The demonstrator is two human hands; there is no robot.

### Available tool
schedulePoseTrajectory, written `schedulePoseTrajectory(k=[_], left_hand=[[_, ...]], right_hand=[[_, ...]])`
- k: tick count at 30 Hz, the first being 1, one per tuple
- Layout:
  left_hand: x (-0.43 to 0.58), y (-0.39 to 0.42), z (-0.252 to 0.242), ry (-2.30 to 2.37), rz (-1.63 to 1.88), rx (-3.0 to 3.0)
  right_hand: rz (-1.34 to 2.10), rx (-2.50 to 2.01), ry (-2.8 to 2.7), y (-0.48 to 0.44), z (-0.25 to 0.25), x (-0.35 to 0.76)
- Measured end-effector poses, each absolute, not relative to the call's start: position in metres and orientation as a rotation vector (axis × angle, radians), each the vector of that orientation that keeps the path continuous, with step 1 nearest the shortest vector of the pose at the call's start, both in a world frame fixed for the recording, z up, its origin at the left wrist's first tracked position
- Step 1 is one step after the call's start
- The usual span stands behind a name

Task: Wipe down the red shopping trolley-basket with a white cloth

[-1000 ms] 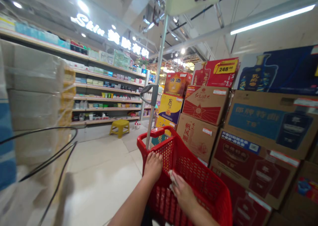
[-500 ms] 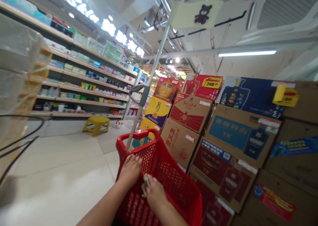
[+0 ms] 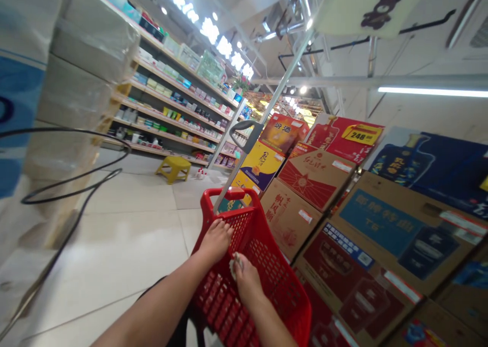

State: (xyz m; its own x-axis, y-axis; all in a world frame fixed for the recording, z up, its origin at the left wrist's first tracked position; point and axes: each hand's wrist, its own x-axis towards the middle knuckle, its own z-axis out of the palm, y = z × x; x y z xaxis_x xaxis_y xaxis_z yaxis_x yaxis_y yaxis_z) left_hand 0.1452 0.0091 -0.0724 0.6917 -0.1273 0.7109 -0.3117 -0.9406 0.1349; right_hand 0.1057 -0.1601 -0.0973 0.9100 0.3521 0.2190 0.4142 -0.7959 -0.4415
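Observation:
A red plastic shopping basket (image 3: 280,273) with slotted walls stands tilted in front of me. Over its left rim, near the far corner, the fingers of my left hand (image 3: 216,241) are curled. My right hand (image 3: 247,281) is inside the basket's opening, closed around a small crumpled greyish-white cloth (image 3: 232,266). Much of the cloth is hidden by the fingers. From the basket's far end rises a pale pole (image 3: 280,80) with a grey handle (image 3: 251,136) and a cream flag (image 3: 366,11) bearing a brown bear.
Stacked liquor cartons (image 3: 316,177) line the right side, close to the basket. Plastic-wrapped stacks (image 3: 82,77) and a looped black cable (image 3: 87,189) are at left. A yellow stool (image 3: 173,169) stands on the pale floor (image 3: 129,235) before stocked shelves (image 3: 171,113).
My view has turned left, so shelves, stool and cartons sit farther right. More of the wrapped stacks and cable shows. Both hands keep their holds.

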Motion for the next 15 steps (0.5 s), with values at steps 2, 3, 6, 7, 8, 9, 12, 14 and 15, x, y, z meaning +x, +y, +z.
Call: schedulePoseTrajectory(k=[2,3,6,7,8,9,12,14,15], left_hand=[[0.144,0.009,-0.071,-0.358,1.090,2.666],[0.144,0.010,-0.070,-0.367,1.093,2.671],[0.143,0.010,-0.069,-0.393,1.091,2.687],[0.144,0.010,-0.069,-0.398,1.085,2.688],[0.145,0.009,-0.069,-0.402,1.079,2.686],[0.146,0.009,-0.069,-0.405,1.074,2.684],[0.148,0.009,-0.069,-0.413,1.068,2.683],[0.149,0.009,-0.069,-0.413,1.070,2.687],[0.149,0.009,-0.069,-0.411,1.071,2.689]], right_hand=[[-0.369,-2.678,-0.642,-0.158,-0.108,0.103],[-0.453,-2.735,-0.661,-0.156,-0.112,0.101],[-0.388,-2.881,-0.558,-0.150,-0.106,0.099],[-0.282,-2.908,-0.497,-0.148,-0.099,0.101],[-0.216,-2.911,-0.487,-0.147,-0.091,0.103],[-0.177,-2.910,-0.485,-0.146,-0.083,0.106],[-0.173,-2.908,-0.469,-0.143,-0.079,0.107],[-0.294,-2.907,-0.494,-0.141,-0.095,0.098],[-0.382,-2.896,-0.530,-0.141,-0.105,0.092]])
